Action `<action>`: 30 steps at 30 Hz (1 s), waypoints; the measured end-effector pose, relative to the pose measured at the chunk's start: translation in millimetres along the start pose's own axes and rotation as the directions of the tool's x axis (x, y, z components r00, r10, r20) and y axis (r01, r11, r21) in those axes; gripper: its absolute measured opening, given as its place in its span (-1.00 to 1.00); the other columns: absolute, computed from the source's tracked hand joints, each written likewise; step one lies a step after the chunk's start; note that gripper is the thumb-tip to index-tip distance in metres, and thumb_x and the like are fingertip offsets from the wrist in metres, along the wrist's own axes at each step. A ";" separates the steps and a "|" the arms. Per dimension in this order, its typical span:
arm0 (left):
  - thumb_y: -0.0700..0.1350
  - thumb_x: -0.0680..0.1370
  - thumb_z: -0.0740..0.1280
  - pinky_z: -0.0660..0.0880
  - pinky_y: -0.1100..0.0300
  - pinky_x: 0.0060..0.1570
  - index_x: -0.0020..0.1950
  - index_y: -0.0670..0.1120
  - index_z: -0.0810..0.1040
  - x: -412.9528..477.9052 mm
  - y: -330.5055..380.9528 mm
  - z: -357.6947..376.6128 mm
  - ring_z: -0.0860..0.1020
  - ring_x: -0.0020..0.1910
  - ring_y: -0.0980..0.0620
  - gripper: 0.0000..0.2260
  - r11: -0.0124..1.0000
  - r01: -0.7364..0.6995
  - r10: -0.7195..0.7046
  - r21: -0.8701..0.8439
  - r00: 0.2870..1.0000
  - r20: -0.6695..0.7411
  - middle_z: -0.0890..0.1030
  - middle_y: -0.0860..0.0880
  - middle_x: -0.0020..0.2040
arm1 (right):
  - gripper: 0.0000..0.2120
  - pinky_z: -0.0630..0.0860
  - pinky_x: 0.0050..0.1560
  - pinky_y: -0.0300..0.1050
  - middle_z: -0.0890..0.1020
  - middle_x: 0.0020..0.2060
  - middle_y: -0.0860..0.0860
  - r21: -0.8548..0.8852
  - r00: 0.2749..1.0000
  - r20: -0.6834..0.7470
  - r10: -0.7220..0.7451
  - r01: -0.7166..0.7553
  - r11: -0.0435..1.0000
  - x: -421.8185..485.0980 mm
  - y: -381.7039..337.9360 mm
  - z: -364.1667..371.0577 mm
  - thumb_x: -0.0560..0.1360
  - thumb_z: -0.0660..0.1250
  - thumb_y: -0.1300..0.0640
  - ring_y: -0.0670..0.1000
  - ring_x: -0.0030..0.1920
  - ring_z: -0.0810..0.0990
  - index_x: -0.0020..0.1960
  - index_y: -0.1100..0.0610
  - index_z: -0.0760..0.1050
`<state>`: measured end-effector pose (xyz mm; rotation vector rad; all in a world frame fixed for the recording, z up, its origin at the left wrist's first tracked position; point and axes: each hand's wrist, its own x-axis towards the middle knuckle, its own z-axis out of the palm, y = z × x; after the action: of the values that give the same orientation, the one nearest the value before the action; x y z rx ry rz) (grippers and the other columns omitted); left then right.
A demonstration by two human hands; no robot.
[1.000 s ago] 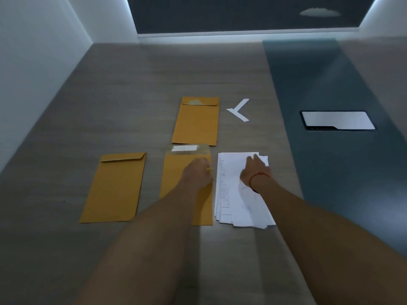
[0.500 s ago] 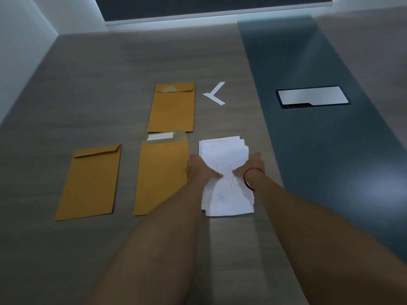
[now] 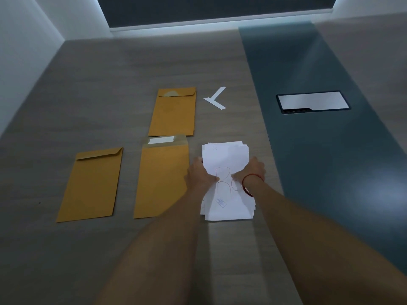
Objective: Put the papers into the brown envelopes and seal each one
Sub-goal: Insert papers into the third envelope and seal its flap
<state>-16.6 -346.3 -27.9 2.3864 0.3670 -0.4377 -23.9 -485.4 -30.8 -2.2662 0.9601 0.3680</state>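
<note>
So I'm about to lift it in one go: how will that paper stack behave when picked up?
The paper stack will probably sag: thin loose sheets. Its edges are uneven, so sheets may slide apart. Both the left hand and right hand grip its sides, which should help.

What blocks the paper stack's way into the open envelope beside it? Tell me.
Nothing visible does. Both hands, left hand and right hand, grip the paper stack; the open envelope lies directly left of it, flap up, mouth uncovered.
</note>
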 end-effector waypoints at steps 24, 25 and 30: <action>-0.25 0.36 0.52 0.57 -0.09 0.12 0.22 -0.17 0.48 1.9 10.2 -6.4 0.58 0.13 -0.14 -0.53 0.955 -0.077 0.086 -0.288 0.996 0.018 0.58 -0.13 0.15 | -0.75 0.46 -0.34 -0.22 0.68 0.00 0.17 0.499 0.992 0.122 -0.022 -0.042 0.866 -12.1 -1.8 -20.3 0.34 0.46 0.30 0.15 -0.06 0.66 0.01 0.22 0.57; -0.26 0.38 0.50 0.56 -0.07 0.13 0.23 -0.18 0.48 2.5 10.4 -6.3 0.57 0.14 -0.14 -0.55 0.948 -0.081 0.093 -0.307 0.995 0.024 0.58 -0.14 0.16 | -0.75 0.47 -0.32 -0.23 0.68 0.00 0.19 0.506 0.991 0.128 -0.029 -0.040 0.861 -12.2 -1.9 -20.1 0.34 0.46 0.29 0.16 -0.03 0.67 0.01 0.23 0.58; -0.25 0.49 0.41 0.50 0.03 0.21 0.29 -0.19 0.40 6.9 10.4 -6.3 0.53 0.21 -0.12 -0.60 0.931 -0.087 0.098 -0.354 0.995 0.013 0.54 -0.15 0.22 | -0.53 0.49 -0.07 -0.15 0.61 0.12 0.14 0.567 0.986 0.152 -0.062 -0.035 0.823 -14.1 -4.6 -20.3 0.37 0.46 0.30 0.10 0.01 0.57 0.25 0.22 0.45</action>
<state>-5.2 -348.8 -20.1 2.0343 0.2900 -0.3321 -30.2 -488.7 -6.7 -1.6653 0.8300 0.2161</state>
